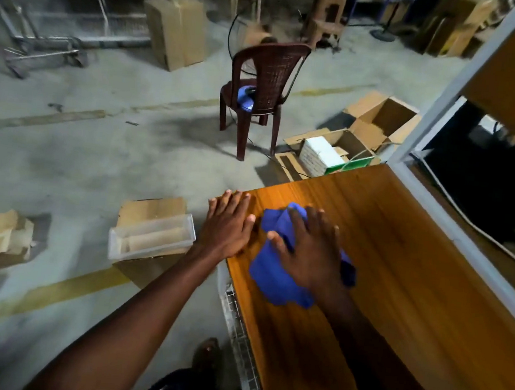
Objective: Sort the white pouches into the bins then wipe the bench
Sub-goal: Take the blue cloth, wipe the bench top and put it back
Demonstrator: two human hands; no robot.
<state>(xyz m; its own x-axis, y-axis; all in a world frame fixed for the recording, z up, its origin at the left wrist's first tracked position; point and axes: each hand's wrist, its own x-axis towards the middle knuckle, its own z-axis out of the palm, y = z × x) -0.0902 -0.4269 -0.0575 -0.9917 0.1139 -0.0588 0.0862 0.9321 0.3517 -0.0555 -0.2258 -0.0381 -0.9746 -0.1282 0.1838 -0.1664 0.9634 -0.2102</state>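
I observed the wooden bench [400, 273] filling the lower right of the view, its near left corner jutting toward the concrete floor [78, 160]. A grey-framed shelving unit [442, 119] stood along the bench's far right side. Out on the floor, a dark red plastic chair [264, 84] stood well apart from the bench, with something blue lying on its seat. Beyond the bench's far end I noted open cardboard cartons [367, 133], one holding a stack of white packs [320, 157]; I could not confirm whether these were the pouches. Left of the bench corner, a clear plastic bin [153, 238] rested on top of a cardboard box [153, 209], near my left forearm. On the bench, a crumpled blue cloth [272, 279] lay close to the left edge. My right hand [310, 251] lay flat on top of the cloth, fingers spread and straight, pressing it to the wood rather than gripping it. My left hand [227, 223] lay just beside the cloth, palm down on the bench corner, fingers straight and together, holding nothing, its thumb nearly meeting the cloth's edge.
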